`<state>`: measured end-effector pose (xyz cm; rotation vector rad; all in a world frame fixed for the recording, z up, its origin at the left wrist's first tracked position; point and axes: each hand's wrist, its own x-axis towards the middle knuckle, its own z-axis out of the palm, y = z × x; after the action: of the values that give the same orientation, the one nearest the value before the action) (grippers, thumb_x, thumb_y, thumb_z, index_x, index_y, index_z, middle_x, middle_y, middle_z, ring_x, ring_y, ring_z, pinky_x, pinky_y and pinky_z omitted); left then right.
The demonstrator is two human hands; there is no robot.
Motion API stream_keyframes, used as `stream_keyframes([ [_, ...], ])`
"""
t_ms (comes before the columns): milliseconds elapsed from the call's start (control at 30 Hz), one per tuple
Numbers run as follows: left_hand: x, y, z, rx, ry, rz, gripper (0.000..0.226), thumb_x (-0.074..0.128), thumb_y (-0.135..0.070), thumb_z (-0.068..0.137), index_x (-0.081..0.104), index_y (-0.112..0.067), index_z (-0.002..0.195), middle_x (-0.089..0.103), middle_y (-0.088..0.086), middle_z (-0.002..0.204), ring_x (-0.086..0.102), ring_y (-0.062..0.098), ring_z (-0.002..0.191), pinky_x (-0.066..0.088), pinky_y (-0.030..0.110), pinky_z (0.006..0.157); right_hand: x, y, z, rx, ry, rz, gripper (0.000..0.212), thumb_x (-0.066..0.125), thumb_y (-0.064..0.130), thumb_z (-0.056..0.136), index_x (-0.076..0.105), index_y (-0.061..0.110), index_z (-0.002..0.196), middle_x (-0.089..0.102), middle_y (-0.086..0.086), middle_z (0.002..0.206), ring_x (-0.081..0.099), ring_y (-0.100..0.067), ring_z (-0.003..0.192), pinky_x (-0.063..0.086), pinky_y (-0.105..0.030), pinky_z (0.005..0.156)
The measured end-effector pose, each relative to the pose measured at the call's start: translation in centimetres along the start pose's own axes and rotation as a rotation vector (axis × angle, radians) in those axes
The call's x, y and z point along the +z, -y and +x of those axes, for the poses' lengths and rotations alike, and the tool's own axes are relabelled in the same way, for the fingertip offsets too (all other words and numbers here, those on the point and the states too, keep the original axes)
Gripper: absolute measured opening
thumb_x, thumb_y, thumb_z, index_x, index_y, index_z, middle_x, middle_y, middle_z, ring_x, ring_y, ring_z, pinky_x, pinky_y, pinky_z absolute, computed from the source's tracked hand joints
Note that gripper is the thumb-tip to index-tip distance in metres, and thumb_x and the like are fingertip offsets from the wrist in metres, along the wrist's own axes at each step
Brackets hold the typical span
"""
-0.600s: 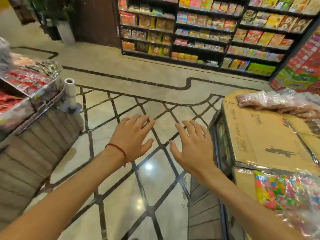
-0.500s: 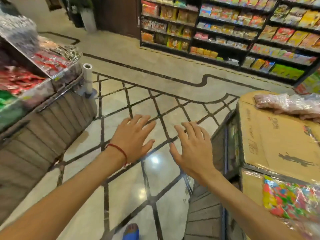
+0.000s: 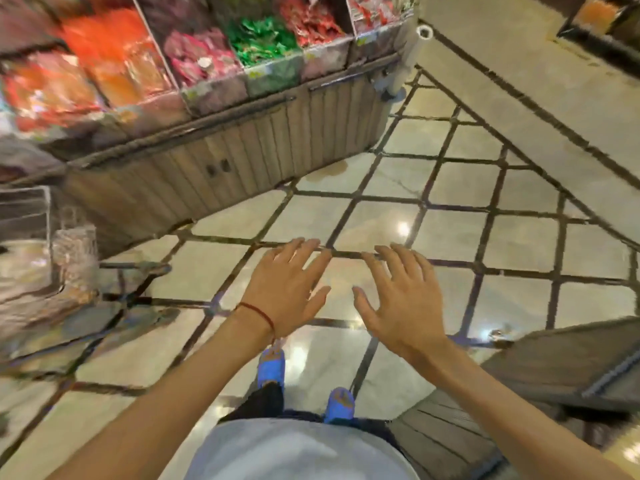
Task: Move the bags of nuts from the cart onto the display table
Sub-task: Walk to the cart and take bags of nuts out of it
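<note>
My left hand (image 3: 289, 289) and my right hand (image 3: 398, 299) hang side by side over the tiled floor, palms down, fingers spread, holding nothing. A red string circles the left wrist. The display table (image 3: 221, 157), wood-panelled, fills the upper left, its clear bins packed with orange, pink, green and red packets (image 3: 263, 39). At the far left edge lie blurred clear bags (image 3: 41, 271) on a dark frame; their contents cannot be made out. The cart with the cardboard box is out of view.
A dark wooden fixture (image 3: 561, 362) juts in at the lower right. A white roll on a stand (image 3: 405, 60) sits at the display table's right corner. Glossy marble floor (image 3: 450, 202) with dark lines spreads between them. My blue shoes (image 3: 272, 365) show below the hands.
The view has swung left and down: the cart and far shelves have left the frame and the display table now fills the upper left. Both hands stay open and empty.
</note>
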<state>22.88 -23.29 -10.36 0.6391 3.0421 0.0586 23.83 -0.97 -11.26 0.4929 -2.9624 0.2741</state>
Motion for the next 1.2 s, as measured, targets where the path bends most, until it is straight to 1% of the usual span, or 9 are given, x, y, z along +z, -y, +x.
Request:
stream_keyframes([
  [133, 0.8, 3.6, -7.2, -0.200, 0.024, -0.029, 0.062, 0.041, -0.055, 0.094, 0.058, -0.018, 0.141, 0.059, 0.011, 0.145, 0.056, 0.035, 0.132, 0.050, 0.048, 0.102, 1.0, 6.1, 0.7, -0.104, 0.067, -0.004, 0.057, 0.047, 0.054, 0.100, 0.061, 0.019, 0.143, 0.062, -0.008, 0.146, 0.050, -0.033, 0.143, 0.027, -0.049, 0.120],
  [267, 1.6, 8.3, -14.2, -0.356, 0.024, -0.043, 0.063, 0.042, -0.057, 0.096, 0.050, -0.022, 0.148, 0.050, 0.007, 0.154, 0.046, 0.031, 0.141, 0.045, 0.049, 0.109, 2.2, 13.5, 1.4, -0.193, 0.067, -0.020, 0.058, 0.048, 0.055, 0.099, 0.062, 0.018, 0.142, 0.062, -0.009, 0.147, 0.051, -0.033, 0.142, 0.033, -0.052, 0.119],
  [533, 2.2, 20.8, -28.1, -0.510, -0.002, -0.034, 0.062, 0.045, -0.059, 0.095, 0.052, -0.022, 0.145, 0.053, 0.007, 0.150, 0.048, 0.032, 0.138, 0.043, 0.049, 0.107, 7.0, 31.0, 1.9, -0.370, 0.058, 0.006, 0.054, 0.057, 0.050, 0.096, 0.066, 0.015, 0.136, 0.066, -0.011, 0.140, 0.054, -0.036, 0.137, 0.029, -0.049, 0.118],
  [633, 1.9, 25.1, -32.6, -0.570, 0.020, -0.052, 0.062, 0.047, -0.058, 0.094, 0.051, -0.022, 0.145, 0.053, 0.008, 0.149, 0.047, 0.033, 0.139, 0.042, 0.050, 0.109, 8.3, 37.2, 2.5, -0.435, 0.081, 0.017, 0.055, 0.057, 0.050, 0.095, 0.066, 0.015, 0.136, 0.066, -0.011, 0.139, 0.055, -0.035, 0.138, 0.032, -0.051, 0.117],
  [733, 1.9, 29.1, -36.6, -0.648, 0.051, -0.042, 0.065, 0.045, -0.060, 0.094, 0.049, -0.023, 0.148, 0.051, 0.008, 0.152, 0.045, 0.033, 0.141, 0.039, 0.050, 0.112, 9.2, 43.1, 3.5, -0.487, 0.110, 0.029, 0.055, 0.053, 0.051, 0.098, 0.065, 0.016, 0.138, 0.065, -0.011, 0.141, 0.052, -0.033, 0.141, 0.035, -0.053, 0.120],
  [867, 2.1, 34.0, -39.5, -0.745, 0.065, -0.046, 0.067, 0.046, -0.061, 0.095, 0.048, -0.023, 0.150, 0.048, 0.006, 0.155, 0.042, 0.031, 0.144, 0.035, 0.050, 0.116, 10.7, 48.5, 6.2, -0.561, 0.139, 0.050, 0.057, 0.048, 0.053, 0.098, 0.065, 0.016, 0.138, 0.065, -0.010, 0.141, 0.052, -0.033, 0.141, 0.035, -0.053, 0.121],
  [1000, 2.5, 38.9, -40.7, -0.778, 0.041, -0.038, 0.066, 0.048, -0.058, 0.095, 0.052, -0.018, 0.147, 0.052, 0.010, 0.152, 0.045, 0.034, 0.141, 0.040, 0.050, 0.111, 13.1, 52.7, 10.6, -0.640, 0.149, 0.067, 0.056, 0.050, 0.052, 0.097, 0.065, 0.016, 0.137, 0.065, -0.009, 0.140, 0.052, -0.034, 0.141, 0.036, -0.053, 0.120],
  [1100, 2.1, 42.8, -40.3, -0.821, 0.103, 0.004, 0.066, 0.043, -0.061, 0.096, 0.051, -0.019, 0.147, 0.053, 0.010, 0.150, 0.045, 0.033, 0.140, 0.041, 0.050, 0.112, 15.2, 55.7, 14.9, -0.689, 0.147, 0.086, 0.055, 0.049, 0.053, 0.098, 0.065, 0.015, 0.135, 0.066, -0.010, 0.136, 0.054, -0.035, 0.138, 0.037, -0.049, 0.114],
  [1200, 1.5, 46.6, -39.9, -0.876, 0.144, 0.012, 0.068, 0.038, -0.062, 0.096, 0.050, -0.021, 0.148, 0.053, 0.009, 0.151, 0.043, 0.032, 0.144, 0.035, 0.053, 0.118, 16.6, 58.9, 19.3, -0.712, 0.177, 0.086, 0.057, 0.046, 0.055, 0.099, 0.064, 0.015, 0.136, 0.066, -0.009, 0.138, 0.054, -0.033, 0.137, 0.038, -0.047, 0.115],
])
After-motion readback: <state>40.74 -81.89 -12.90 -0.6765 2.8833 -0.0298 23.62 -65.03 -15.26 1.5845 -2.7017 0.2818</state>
